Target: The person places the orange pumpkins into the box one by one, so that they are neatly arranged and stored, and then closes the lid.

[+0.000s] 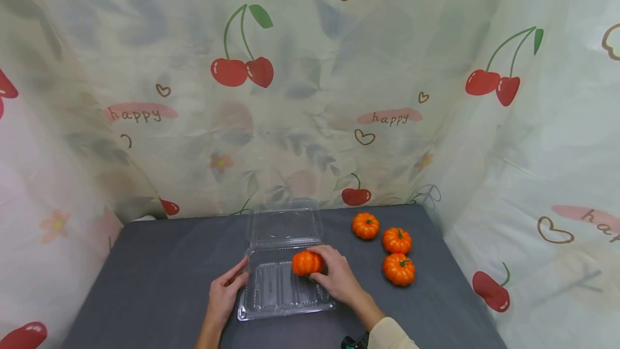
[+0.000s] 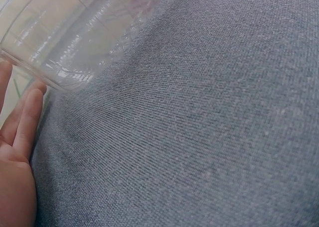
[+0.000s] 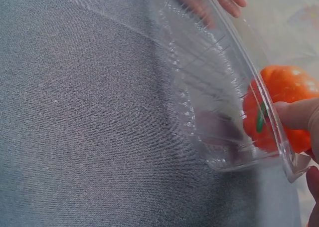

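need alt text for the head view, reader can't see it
A person's right hand holds an orange pumpkin at the right side of an open clear plastic clamshell container, the left hand touching its left edge. Three more pumpkins lie to the right on dark grey cloth.

The area was backed by a cream, translucent sheet curtain (image 1: pixel 290 98), with a matching right-hand panel (image 1: pixel 533 155) and a pink-tinged left-hand panel (image 1: pixel 53 176) closing the sides. Its printed pattern comprised glossy red cherries with green stems (image 1: pixel 229 72), brown "happy" lettering on pink strokes (image 1: pixel 141 113), brown-outlined hearts and flowers, and faint blue-grey leaf shapes. Light creasing was noted (chiefly in the lower half). Against the back curtain stood a broad, flat table covered in dark grey woven fabric (image 1: pixel 169 273); both wrist views showed a fine, ribbed weave. Lighting was soft and diffuse, its source out of view.
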Tool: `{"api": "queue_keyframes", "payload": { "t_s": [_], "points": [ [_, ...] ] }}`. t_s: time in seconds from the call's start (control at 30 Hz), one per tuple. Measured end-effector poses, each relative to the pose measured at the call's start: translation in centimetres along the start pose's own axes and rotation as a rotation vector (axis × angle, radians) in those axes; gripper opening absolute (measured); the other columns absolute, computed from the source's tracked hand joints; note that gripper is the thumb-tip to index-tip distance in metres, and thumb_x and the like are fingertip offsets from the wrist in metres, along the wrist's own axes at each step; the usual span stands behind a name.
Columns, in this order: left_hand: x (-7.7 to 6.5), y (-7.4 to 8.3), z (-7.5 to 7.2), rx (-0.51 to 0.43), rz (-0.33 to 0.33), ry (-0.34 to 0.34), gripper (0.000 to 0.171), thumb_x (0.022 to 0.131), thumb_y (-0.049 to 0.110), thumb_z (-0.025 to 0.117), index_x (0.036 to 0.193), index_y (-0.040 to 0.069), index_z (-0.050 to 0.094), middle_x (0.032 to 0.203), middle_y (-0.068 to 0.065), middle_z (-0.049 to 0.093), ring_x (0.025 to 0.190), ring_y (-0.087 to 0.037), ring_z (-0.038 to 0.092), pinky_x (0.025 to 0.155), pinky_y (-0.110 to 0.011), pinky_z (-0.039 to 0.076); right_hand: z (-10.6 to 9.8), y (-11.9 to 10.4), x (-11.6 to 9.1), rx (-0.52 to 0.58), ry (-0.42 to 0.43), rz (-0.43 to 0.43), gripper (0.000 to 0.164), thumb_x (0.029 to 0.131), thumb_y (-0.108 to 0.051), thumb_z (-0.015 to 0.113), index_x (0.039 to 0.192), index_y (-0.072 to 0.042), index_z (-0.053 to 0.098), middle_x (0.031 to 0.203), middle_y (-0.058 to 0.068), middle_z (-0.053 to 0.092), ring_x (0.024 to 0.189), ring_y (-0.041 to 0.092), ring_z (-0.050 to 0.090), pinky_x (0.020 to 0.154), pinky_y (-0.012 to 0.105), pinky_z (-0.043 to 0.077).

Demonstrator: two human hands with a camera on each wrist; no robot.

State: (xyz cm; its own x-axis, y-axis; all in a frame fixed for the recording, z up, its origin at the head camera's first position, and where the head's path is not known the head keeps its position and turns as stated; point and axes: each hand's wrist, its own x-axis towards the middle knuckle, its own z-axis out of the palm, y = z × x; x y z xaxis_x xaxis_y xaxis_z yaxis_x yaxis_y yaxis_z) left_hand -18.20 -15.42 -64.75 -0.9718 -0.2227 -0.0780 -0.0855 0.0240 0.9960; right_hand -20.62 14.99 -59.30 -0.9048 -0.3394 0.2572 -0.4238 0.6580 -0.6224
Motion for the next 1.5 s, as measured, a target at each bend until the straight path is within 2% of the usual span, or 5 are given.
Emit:
{"api": "queue_keyframes", "payload": {
  "t_s": [0.37, 0.63, 1.03, 1.37, 1.5],
  "points": [
    [-0.01, -0.03, -0.03, 0.011, 0.003, 0.048, 0.041, 0.089, 0.025, 0.08, 0.127, 0.012, 0.073, 0.125, 0.004, 0.073, 0.092, 0.006, 0.072, 0.077, -0.014, 0.059, 0.93, 0.13, 0.45, -0.147, 0.01, 0.032, 0.063, 0.079, -0.021, 0.089, 0.133, -0.033, 0.06, 0.135, -0.006, 0.064, 0.107, 0.018, 0.054, 0.087, 0.034, 0.041],
    [-0.04, -0.02, -0.15, -0.015, -0.006, 0.032, 0.045, 0.088, 0.027, 0.081, 0.13, 0.011, 0.071, 0.127, 0.005, 0.072, 0.098, 0.008, 0.07, 0.08, -0.014, 0.059, 0.63, -0.04, 0.47, -0.101, -0.032, 0.042, 0.05, 0.087, -0.038, 0.081, 0.132, -0.031, 0.06, 0.133, -0.008, 0.064, 0.108, 0.016, 0.051, 0.086, 0.032, 0.038],
    [0.06, -0.16, -0.27, -0.019, -0.003, 0.035, 0.041, 0.088, 0.023, 0.081, 0.126, 0.012, 0.073, 0.121, 0.002, 0.075, 0.091, 0.004, 0.073, 0.078, -0.016, 0.06, 0.55, -0.26, 0.58, -0.082, -0.034, 0.027, 0.053, 0.087, -0.032, 0.082, 0.135, -0.028, 0.059, 0.138, -0.006, 0.062, 0.113, 0.019, 0.053, 0.09, 0.038, 0.041],
    [0.12, -0.02, -0.2, -0.002, -0.019, 0.024, 0.044, 0.089, 0.024, 0.08, 0.131, 0.011, 0.07, 0.13, 0.001, 0.071, 0.092, 0.007, 0.071, 0.078, -0.014, 0.059, 0.29, -0.33, 0.59, -0.107, -0.064, 0.011, 0.045, 0.091, -0.034, 0.076, 0.134, -0.029, 0.062, 0.143, -0.004, 0.06, 0.118, 0.02, 0.052, 0.094, 0.041, 0.043],
    [0.14, -0.11, -0.2, -0.003, -0.029, 0.027, 0.043, 0.089, 0.022, 0.08, 0.13, 0.012, 0.071, 0.131, 0.0, 0.07, 0.092, 0.007, 0.071, 0.078, -0.014, 0.059, 0.36, -0.36, 0.62, -0.13, -0.064, 0.013, 0.05, 0.09, -0.035, 0.077, 0.137, -0.027, 0.061, 0.143, -0.004, 0.06, 0.118, 0.021, 0.052, 0.094, 0.042, 0.044]
  ]
}}
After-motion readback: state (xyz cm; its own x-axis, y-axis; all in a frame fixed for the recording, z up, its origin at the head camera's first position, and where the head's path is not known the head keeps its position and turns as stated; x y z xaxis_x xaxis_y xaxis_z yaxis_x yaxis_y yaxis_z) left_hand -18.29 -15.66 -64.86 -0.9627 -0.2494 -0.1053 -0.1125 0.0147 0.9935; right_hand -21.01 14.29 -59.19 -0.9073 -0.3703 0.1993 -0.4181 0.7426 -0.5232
